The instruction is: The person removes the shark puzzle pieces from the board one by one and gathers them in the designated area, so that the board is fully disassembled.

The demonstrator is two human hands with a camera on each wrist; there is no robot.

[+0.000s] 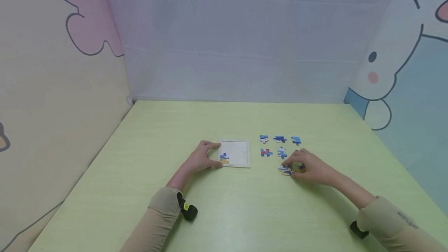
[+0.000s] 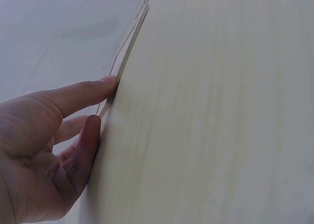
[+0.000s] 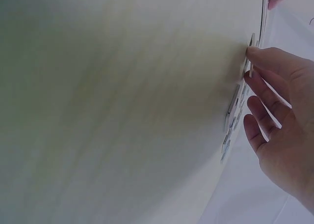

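A square white puzzle tray (image 1: 241,154) lies mid-table, with joined blue and yellow pieces (image 1: 224,158) in its near left corner. My left hand (image 1: 203,157) holds the tray's left side, thumb at the near corner and a fingertip near the far one. In the left wrist view the thumb and a finger meet the tray's thin edge. To the right, my right hand (image 1: 311,167) pinches a puzzle piece (image 3: 253,39) between thumb and forefinger, tilted up in the right wrist view. Below it in the head view lies a blue and yellow piece (image 1: 287,173); fingers partly hide pieces there.
Loose puzzle pieces stand in rows right of the tray: a far row with a dark blue piece (image 1: 280,139) and a light blue piece (image 1: 296,140), then a red and blue piece (image 1: 266,153) and a white and blue piece (image 1: 282,152). Cloth walls surround the pale green table (image 1: 196,119).
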